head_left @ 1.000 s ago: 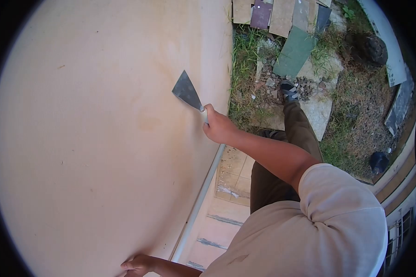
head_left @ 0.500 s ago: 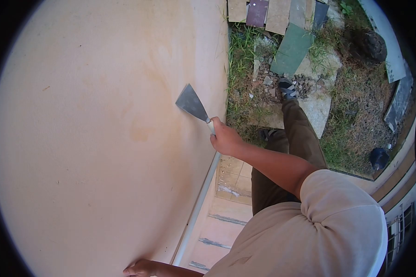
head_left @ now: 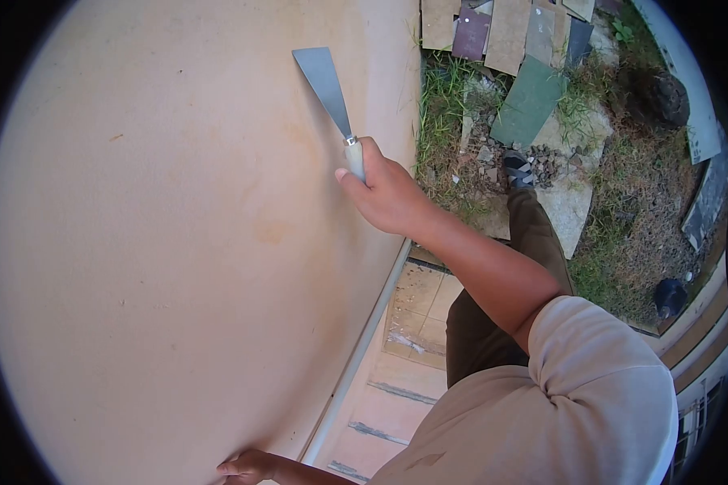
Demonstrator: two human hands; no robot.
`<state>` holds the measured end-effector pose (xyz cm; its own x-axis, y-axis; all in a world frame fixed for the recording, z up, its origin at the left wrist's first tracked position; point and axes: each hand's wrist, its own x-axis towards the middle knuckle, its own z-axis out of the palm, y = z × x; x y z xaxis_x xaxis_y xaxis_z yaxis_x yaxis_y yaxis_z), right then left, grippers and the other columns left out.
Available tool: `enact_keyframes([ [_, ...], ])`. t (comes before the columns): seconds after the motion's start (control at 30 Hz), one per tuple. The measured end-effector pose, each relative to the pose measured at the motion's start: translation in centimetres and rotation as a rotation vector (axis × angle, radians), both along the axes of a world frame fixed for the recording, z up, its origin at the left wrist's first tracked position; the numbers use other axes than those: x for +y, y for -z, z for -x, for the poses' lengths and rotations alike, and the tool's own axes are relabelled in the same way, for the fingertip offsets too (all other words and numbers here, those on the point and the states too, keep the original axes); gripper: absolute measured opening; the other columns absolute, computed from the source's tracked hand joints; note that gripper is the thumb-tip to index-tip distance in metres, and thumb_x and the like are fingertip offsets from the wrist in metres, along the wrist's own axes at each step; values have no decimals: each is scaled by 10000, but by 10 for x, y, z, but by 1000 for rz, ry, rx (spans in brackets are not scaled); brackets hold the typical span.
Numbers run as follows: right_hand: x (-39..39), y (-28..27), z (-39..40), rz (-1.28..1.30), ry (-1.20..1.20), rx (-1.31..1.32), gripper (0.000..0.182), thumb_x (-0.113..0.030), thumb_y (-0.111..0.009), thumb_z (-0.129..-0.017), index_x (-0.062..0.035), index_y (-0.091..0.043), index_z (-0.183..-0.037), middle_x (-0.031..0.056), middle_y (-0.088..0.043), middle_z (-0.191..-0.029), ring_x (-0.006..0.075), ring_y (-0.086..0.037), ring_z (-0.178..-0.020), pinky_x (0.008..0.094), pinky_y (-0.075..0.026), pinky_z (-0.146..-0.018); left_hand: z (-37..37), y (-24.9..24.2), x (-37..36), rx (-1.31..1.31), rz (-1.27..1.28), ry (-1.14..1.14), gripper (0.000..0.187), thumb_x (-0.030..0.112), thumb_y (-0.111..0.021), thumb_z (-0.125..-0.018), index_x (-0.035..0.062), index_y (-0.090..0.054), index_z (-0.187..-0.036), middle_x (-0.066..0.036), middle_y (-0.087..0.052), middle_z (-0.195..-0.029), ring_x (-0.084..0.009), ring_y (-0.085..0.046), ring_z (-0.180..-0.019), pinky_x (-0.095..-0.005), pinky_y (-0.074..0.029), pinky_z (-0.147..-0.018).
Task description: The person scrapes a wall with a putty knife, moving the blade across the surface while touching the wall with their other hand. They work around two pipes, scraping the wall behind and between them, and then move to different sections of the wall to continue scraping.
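Observation:
My right hand (head_left: 384, 187) is closed round the pale handle of a putty knife (head_left: 328, 89). Its wide grey metal blade points to the top of the view, its flat side close over the peach-painted wall (head_left: 162, 267). Yellowish smears and faint stains mark the paint around the tool. At the bottom edge of the view my left hand (head_left: 249, 467) is beside the same wall, fingers extended toward it and partly cut off by the frame.
A pale pipe (head_left: 356, 347) runs along the wall's edge, beside tiled steps (head_left: 396, 396). Beyond my legs lie loose tiles, a green slab (head_left: 529, 101), rubble and grass. A dark stump-like lump (head_left: 663, 99) stands to the right.
My right hand has moved up the view with the putty knife, and its blade has turned to point more upward. My left hand has stayed about where it was.

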<state>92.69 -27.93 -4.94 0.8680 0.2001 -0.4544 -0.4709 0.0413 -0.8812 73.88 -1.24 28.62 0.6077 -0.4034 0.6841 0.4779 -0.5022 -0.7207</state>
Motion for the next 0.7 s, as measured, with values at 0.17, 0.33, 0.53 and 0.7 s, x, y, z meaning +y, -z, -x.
enact_keyframes([
  [0.17, -13, 22, -11, -4, 54, 163, 441, -425, -452, -997, 11, -475, -1062, 191, -611, -766, 360, -634, -771, 452, -473, -710, -1, 1, -4, 3, 43, -31, 726, 627, -273, -987, 96, -345, -1476, -219, -196, -1573, -426, -214, -1431, -635, -237, -1063],
  [0.33, -5, 67, -24, 14, 125, 178, 431, -437, -421, -1004, -23, -470, -1113, 200, -628, -816, 381, -637, -812, 470, -477, -733, -7, 12, -18, -11, 90, -18, 753, 586, -332, -991, -6, -340, -1456, -299, -174, -1559, -455, -147, -1443, -617, -178, -1126],
  [0.53, 35, 113, 92, 70, -231, 295, 369, -388, -434, -1012, -92, -429, -1233, 217, -641, -915, 412, -645, -905, 466, -482, -800, -10, 15, -20, -25, 57, -40, 771, 603, -293, -991, -22, -355, -1438, -312, -173, -1552, -468, -167, -1434, -623, -187, -1118],
  [0.7, -15, 108, -25, 124, -62, 222, 419, -400, -430, -999, -98, -406, -1288, 233, -657, -980, 415, -643, -944, 485, -475, -819, -8, 15, -22, -29, 76, -69, 768, 604, -283, -990, -23, -365, -1426, -320, -172, -1548, -473, -175, -1430, -630, -198, -1109],
])
